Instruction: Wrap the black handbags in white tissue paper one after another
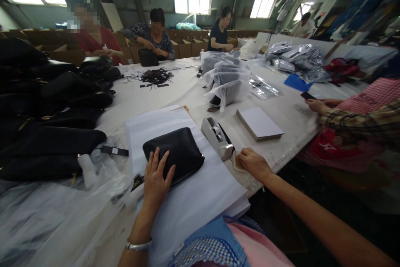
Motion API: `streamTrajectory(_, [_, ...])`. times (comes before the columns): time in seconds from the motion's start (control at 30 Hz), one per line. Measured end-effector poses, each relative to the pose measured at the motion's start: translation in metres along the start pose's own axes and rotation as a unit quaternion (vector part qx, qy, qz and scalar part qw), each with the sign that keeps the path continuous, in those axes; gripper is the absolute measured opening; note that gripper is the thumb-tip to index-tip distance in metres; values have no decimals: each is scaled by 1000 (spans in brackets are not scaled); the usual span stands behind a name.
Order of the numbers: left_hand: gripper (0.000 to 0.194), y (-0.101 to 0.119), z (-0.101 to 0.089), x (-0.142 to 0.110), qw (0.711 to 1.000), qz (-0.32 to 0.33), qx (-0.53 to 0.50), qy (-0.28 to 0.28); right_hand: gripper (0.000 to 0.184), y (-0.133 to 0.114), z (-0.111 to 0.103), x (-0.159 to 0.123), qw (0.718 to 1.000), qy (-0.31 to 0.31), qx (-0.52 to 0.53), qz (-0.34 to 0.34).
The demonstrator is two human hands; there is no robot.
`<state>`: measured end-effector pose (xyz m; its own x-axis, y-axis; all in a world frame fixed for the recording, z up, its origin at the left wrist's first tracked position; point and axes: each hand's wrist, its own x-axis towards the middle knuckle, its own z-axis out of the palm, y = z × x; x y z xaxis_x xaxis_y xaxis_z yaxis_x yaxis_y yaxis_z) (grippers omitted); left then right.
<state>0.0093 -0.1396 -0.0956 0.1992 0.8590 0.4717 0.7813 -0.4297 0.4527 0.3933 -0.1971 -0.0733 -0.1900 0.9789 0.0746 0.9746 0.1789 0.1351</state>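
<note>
A black pouch (178, 150) lies on a stack of white tissue paper (200, 192) in front of me. My left hand (156, 177) rests flat on the pouch's near corner, fingers stretched out. My right hand (253, 163) is curled at the table edge beside a grey tape dispenser (216, 135), its fingertips on a small brownish piece (238, 162) that I cannot make out.
Black bags (46, 133) pile up at left with crumpled clear plastic (62, 208) below. A white pad (258, 123), wrapped bags (226, 79) and silver packets (296, 56) lie further on. Other people work around the table; one person's hands (318, 104) are at right.
</note>
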Motion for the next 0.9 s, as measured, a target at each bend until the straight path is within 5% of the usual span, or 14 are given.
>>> streamTrajectory(0.47, [54,0,0,0,1000,1,-1,0,16,14,26,2,998,1,59,-24])
streamTrajectory(0.7, [54,0,0,0,1000,1,-5,2,35,18,21,-5,994,46,95,-28])
streamTrajectory(0.9, [53,1,0,0,1000,-2,-3,1,42,2,9,-37,994,84,61,-25])
